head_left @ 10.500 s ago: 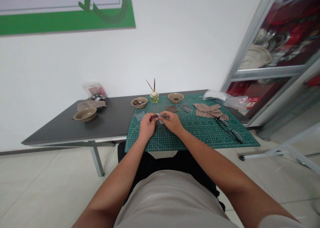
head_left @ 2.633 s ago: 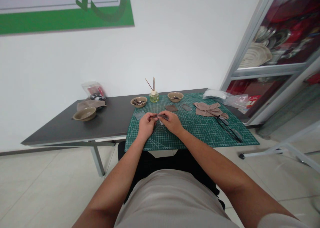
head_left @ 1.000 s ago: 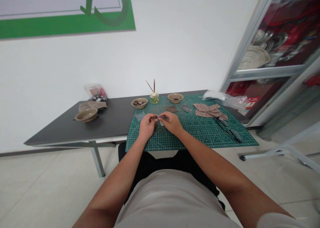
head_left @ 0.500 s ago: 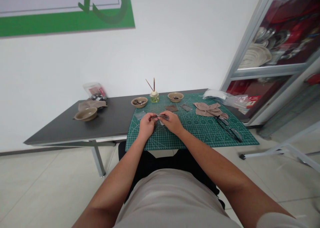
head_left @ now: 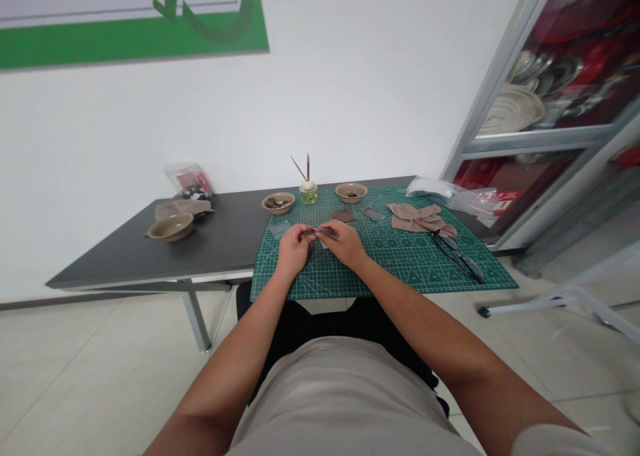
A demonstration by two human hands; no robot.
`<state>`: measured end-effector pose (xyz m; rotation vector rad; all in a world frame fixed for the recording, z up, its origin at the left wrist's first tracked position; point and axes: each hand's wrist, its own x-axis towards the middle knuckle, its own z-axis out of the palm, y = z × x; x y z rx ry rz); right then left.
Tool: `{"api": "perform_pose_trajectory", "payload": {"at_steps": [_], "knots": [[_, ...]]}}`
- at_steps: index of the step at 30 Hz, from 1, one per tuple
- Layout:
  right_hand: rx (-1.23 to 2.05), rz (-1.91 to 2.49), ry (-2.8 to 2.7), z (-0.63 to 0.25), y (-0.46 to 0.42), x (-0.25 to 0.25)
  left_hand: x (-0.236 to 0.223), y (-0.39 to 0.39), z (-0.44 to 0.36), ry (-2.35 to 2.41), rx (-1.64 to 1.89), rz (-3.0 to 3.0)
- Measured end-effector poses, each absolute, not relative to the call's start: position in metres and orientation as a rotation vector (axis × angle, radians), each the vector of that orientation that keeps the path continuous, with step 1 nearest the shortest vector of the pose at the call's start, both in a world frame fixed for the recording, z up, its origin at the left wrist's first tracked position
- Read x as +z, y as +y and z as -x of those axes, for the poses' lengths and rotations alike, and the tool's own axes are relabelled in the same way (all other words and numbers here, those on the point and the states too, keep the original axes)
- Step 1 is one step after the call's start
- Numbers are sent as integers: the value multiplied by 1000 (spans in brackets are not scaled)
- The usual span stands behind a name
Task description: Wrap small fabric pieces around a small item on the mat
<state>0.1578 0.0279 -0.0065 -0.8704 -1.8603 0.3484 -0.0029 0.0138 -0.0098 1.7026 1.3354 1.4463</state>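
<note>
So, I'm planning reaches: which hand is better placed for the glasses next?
Right hand, probably: the glasses lie on its side, farther from the left hand. Both hold a dark piece, though.

The shirt (head_left: pixel 340 396) was pale grey-beige, creased across the front, its right sleeve (head_left: pixel 545 441) short; the trousers (head_left: pixel 373 319) were black; both hands (head_left: pixel 293 251) were bare.

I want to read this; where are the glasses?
In the head view, the glasses lie toward the right of the green mat, beside the brown cloth.
</note>
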Motion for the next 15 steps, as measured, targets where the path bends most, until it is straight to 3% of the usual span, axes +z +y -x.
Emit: {"api": "perform_pose_trajectory", "payload": {"at_steps": [15], "knots": [[516,1031,-1656,-159,28,-3,-8,15,-1,1162,1575,-1616]]}}
